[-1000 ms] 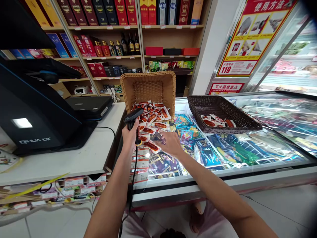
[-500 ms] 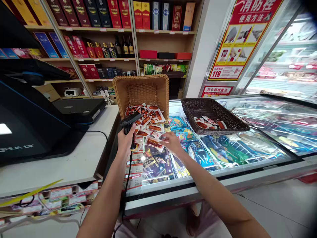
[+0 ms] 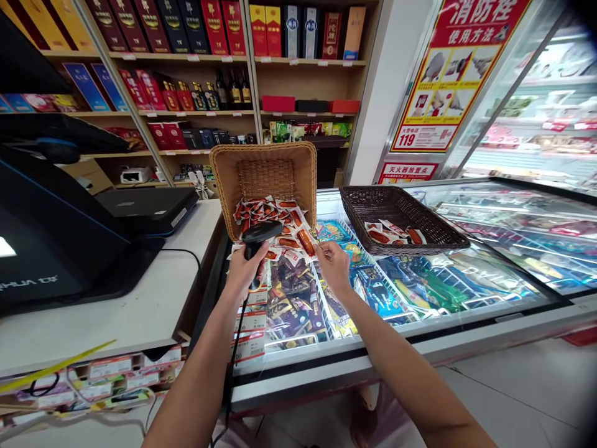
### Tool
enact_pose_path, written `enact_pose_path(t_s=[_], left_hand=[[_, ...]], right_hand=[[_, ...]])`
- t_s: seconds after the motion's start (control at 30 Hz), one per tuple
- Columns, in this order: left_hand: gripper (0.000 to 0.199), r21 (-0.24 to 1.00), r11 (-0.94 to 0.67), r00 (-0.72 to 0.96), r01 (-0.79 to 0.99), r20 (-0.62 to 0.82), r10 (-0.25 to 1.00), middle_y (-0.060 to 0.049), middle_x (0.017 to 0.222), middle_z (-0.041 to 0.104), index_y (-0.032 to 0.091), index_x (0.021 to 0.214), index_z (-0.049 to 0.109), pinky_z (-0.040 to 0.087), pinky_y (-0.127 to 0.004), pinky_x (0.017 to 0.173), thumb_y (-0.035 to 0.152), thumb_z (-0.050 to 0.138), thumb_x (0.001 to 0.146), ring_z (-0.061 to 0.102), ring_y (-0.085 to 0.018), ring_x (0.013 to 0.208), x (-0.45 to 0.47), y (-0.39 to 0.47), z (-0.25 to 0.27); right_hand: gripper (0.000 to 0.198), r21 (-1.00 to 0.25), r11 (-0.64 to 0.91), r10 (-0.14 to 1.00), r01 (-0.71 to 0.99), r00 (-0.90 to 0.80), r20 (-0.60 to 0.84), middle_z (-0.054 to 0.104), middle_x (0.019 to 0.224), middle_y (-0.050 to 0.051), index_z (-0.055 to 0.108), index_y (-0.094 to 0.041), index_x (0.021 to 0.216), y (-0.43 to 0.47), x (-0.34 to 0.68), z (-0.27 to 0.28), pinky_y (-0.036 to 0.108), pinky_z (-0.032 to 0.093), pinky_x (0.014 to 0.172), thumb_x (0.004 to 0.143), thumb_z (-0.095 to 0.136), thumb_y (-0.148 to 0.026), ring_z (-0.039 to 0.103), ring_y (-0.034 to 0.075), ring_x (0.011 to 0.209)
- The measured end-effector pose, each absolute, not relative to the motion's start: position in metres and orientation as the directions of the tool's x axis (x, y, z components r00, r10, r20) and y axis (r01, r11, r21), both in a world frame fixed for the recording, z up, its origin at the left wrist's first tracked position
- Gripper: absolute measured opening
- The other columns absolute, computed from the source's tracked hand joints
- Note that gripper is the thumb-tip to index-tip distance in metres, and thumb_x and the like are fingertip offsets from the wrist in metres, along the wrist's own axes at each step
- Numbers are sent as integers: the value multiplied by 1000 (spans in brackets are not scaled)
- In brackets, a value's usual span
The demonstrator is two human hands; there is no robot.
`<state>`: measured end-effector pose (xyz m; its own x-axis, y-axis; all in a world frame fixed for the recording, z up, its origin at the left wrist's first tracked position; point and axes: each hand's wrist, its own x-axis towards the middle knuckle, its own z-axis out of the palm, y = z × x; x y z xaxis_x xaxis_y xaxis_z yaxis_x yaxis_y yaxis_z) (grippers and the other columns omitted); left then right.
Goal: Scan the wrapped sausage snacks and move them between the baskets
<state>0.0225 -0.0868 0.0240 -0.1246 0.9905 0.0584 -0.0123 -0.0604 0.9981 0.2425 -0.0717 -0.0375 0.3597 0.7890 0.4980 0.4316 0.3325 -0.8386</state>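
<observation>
My left hand (image 3: 243, 270) is wrapped round the handle of a black barcode scanner (image 3: 261, 231), its cable running down past my forearm. Between the fingertips of my right hand (image 3: 333, 261) is one end of a packaged sausage (image 3: 306, 242), held in front of the tan wicker basket (image 3: 217, 180). That basket lies tipped toward me, with several wrapped sausages (image 3: 261, 210) in it and more spilling onto the freezer glass. To the right, a dark brown wicker basket (image 3: 441, 230) holds a few packaged sausages (image 3: 380, 233).
Under the baskets is a glass-topped chest freezer (image 3: 321, 358) with colourful packs inside. A counter (image 3: 107, 314) with a black checkout machine (image 3: 60, 230) stands at the left. Shelves (image 3: 196, 56) of boxes and bottles rise behind, beside a red-and-yellow poster (image 3: 457, 68).
My right hand has lifted a packaged sausage from the pile and turned it more upright. My left hand has brought the scanner a little to the right, with its head nearer the sausage.
</observation>
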Motion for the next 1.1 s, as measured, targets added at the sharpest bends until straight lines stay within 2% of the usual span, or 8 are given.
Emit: enact_pose_path(t_s=[0.23,0.6,0.73,0.8,0.93,1.0,1.07,1.1], left_hand=[[52,965,-147,77,216,133,988,4,45,49,22,67,52,35,-26,44,64,80,79,43,-11,39,18,-84,14],[49,967,-137,52,213,128,990,3,46,51,22,71,57,36,-27,43,63,83,75,44,-12,38,19,-85,17],[50,988,-106,-81,114,116,990,4,50,52,21,69,55,34,-25,40,59,89,68,44,-11,39,18,-86,27],[51,992,-107,-189,63,117,975,4,54,54,21,71,55,34,-24,40,58,90,65,44,-9,42,12,-84,32],[51,990,-141,-366,-13,126,922,5,56,54,21,75,55,34,-23,41,59,88,65,43,-8,42,-9,-78,38],[52,988,-153,-404,-28,129,905,6,56,53,21,75,54,35,-23,41,59,87,65,43,-8,43,-16,-77,39],[52,985,-166,-422,-38,135,896,6,56,53,22,75,53,34,-23,42,60,87,65,43,-8,44,-19,-78,40],[53,984,-176,-430,-40,143,892,6,56,52,22,74,52,34,-23,42,60,87,65,43,-8,44,-20,-78,41]], right_hand=[[29,-840,337,732,425,443,517,70,79,3,62,-22,76,-70,246,-34,30,49,67,93,62,-46,63,18,72],[31,-848,323,703,421,493,512,69,78,3,62,-22,75,-67,249,-30,30,49,69,93,62,-48,61,18,71],[29,-864,221,533,453,686,496,72,87,8,61,-22,78,-60,279,-22,35,51,76,96,60,-44,62,21,79],[25,-852,129,396,507,761,514,73,97,12,62,-22,79,-58,304,-18,43,50,89,97,61,-39,63,26,93],[18,-755,-32,204,654,744,636,63,140,22,71,-19,94,-57,323,-18,61,29,115,98,68,-37,46,38,136],[21,-676,36,283,736,641,714,57,145,24,73,-17,104,-59,298,-23,62,31,116,98,69,-37,44,38,139],[20,-572,230,504,787,407,762,63,134,20,73,-17,105,-65,254,-31,59,39,113,99,67,-35,53,34,130],[20,-513,350,641,783,199,741,65,132,17,74,-19,108,-69,227,-35,57,42,113,100,66,-36,56,32,127]])
